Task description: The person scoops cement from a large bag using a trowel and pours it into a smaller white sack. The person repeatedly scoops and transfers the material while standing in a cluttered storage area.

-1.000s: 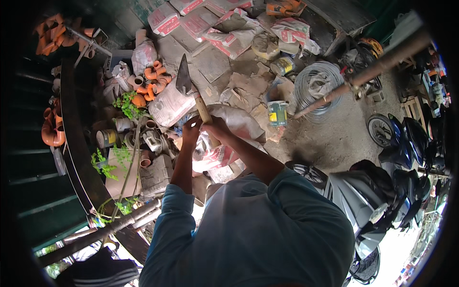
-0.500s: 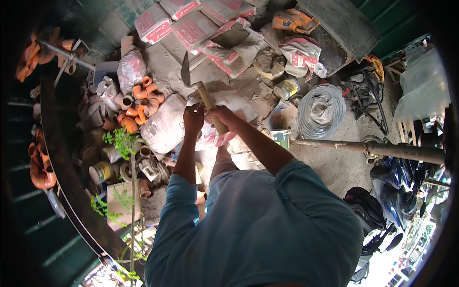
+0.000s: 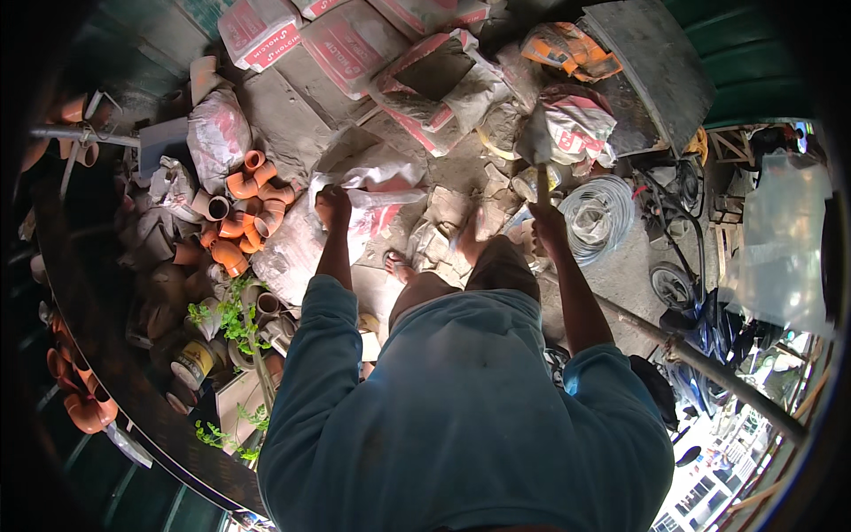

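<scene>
My left hand (image 3: 334, 209) is closed on the edge of a white and red sack (image 3: 377, 173), whose mouth gapes upward on the ground in front of me. Out to the right, my right hand (image 3: 549, 229) grips the wooden handle of a trowel (image 3: 534, 140) with its grey pointed blade facing away from me. Beyond the sack lies a torn-open bag (image 3: 483, 84) with grey powder inside. The blade overlaps the view of another white and red bag (image 3: 576, 124); I cannot tell whether they touch.
Full cement bags (image 3: 350, 49) are stacked at the back. Orange pipe elbows (image 3: 253, 213) pile up on the left, near a leafy plant (image 3: 238, 319). At right lie a wire coil (image 3: 598, 217) and a long pole (image 3: 727, 377). Torn paper (image 3: 443, 213) lies by my feet.
My hands have parted. The right one swung right with the trowel; the left let go near the handle and took hold of the sack, whose mouth now stands wider.
</scene>
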Available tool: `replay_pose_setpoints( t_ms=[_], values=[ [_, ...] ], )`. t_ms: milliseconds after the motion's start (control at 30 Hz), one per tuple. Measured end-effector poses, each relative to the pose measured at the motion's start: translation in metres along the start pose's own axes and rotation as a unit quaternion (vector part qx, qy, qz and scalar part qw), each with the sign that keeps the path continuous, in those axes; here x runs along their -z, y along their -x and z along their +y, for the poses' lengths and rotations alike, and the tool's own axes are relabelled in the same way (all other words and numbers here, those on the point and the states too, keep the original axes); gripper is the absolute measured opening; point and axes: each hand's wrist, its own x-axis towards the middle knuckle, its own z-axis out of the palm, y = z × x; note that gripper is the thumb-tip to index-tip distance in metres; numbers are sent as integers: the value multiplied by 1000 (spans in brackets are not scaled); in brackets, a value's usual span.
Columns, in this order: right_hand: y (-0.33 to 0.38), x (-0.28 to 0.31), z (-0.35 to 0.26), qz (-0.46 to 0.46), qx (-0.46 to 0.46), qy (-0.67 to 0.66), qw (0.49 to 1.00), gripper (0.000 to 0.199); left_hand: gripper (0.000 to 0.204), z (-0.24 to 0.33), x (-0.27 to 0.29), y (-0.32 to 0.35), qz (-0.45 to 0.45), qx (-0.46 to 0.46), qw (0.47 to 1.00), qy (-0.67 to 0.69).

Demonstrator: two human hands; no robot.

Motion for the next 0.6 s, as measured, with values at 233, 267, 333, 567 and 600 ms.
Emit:
replay_pose_setpoints(
  t_ms=[233, 267, 333, 567, 600],
  values=[
    [-167, 13, 51, 53, 97, 174, 979, 49, 27, -13, -55, -83, 25, 68, 996, -51],
    [-198, 5, 50, 46, 145, 219, 964, 48, 25, -13, -63, -96, 49, 74, 995, -47],
    [-255, -9, 38, -30, 87, 235, 968, 41, 23, -15, -82, -118, 118, 102, 981, -111],
    [-384, -73, -36, -105, 173, 191, 961, 44, 25, -32, -185, -157, 128, 155, 974, -104],
    [-392, -79, -53, -124, 139, 140, 972, 45, 25, -33, -198, -159, 133, 176, 971, -94]
  ],
)
